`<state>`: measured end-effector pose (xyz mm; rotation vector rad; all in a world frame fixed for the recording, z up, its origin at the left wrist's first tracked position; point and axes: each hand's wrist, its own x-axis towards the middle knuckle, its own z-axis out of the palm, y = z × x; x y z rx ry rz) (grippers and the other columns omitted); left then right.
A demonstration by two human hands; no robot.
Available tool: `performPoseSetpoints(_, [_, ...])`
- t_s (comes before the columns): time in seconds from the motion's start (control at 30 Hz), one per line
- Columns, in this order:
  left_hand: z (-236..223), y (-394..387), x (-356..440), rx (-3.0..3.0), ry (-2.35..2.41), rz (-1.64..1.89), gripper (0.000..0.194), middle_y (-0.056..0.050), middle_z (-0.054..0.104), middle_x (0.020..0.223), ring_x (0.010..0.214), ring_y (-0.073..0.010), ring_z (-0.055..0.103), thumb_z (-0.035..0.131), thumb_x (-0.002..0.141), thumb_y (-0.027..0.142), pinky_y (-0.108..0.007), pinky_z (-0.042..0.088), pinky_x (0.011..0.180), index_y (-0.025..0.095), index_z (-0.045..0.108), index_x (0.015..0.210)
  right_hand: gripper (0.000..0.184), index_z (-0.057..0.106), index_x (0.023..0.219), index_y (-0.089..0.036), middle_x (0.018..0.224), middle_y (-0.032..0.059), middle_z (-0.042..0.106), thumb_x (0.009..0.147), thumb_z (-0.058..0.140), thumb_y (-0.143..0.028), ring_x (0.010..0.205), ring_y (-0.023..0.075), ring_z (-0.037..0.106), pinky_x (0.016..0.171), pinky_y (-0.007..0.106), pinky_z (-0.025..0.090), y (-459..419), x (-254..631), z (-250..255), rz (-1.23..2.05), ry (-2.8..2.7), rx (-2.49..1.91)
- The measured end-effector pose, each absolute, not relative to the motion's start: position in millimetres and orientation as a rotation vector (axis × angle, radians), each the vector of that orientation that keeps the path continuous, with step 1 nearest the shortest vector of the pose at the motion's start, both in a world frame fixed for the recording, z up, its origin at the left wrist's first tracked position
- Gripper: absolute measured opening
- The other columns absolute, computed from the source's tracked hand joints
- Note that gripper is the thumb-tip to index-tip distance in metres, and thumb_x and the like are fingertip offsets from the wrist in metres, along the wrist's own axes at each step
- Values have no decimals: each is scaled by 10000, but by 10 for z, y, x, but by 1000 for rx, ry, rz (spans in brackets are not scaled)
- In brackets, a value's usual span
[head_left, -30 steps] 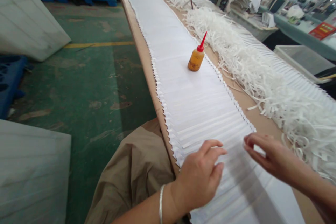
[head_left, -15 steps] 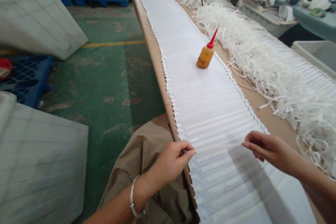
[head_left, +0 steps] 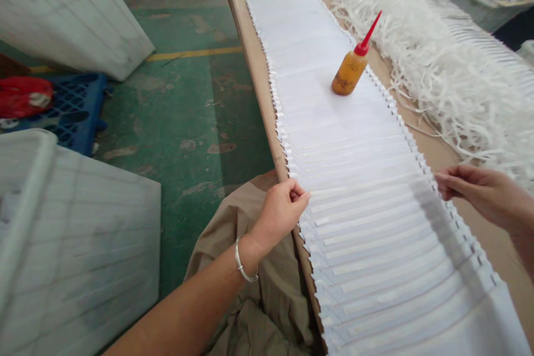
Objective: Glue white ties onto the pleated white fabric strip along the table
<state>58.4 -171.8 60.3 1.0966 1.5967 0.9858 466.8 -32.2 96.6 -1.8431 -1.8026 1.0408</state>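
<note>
A long white sheet (head_left: pixel 308 44) with notched edges runs along the narrow table, with rows of thin white strips lying across its near part. My left hand (head_left: pixel 280 210) is closed in a pinch at the sheet's left edge, on the end of a white strip (head_left: pixel 359 185). That strip stretches across the sheet towards my right hand (head_left: pixel 479 189), whose fingers are pinched at the right edge, seemingly on its other end. An amber bottle (head_left: pixel 349 73) with a red pointed nozzle stands on the sheet beyond my hands.
A tangled heap of white strips (head_left: pixel 425 55) lies along the table's right side. White bins (head_left: pixel 120 217) and a blue pallet (head_left: pixel 79 105) with a red thing (head_left: pixel 25 97) on it stand on the green floor (head_left: pixel 187 105) to the left.
My right hand has moved right, from over the sheet to its right edge. My left hand stays pinched at the left edge, a little further up the sheet. The view has shifted.
</note>
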Motion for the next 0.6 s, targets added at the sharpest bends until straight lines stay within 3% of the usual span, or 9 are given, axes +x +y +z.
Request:
performPoseSetpoints(0.1, [559,-1669,635,1133,1637,978,146,19,578,627,589,-122,513,622,812,264,-237,360,567,170,597,703,475,712,756,-182,754,73,673,687,823,-639,694,177,588,660,307,489,-165,4723,930,1267,-1667,-1780])
performPoseSetpoints(0.27, [542,-1644,682,1188,1724,929,155,15,601,627,595,-130,541,587,846,249,-240,353,576,180,605,709,491,658,707,-181,661,32,620,656,850,-630,621,137,541,582,282,430,-25,4719,828,1103,-1647,-1812])
performPoseSetpoints(0.6, [553,-1624,683,1200,1784,889,162,21,582,607,569,-125,518,598,843,238,-243,320,563,187,585,690,474,653,725,-181,643,30,627,703,818,-626,612,149,551,621,299,450,42,4714,679,1108,-1665,-1822])
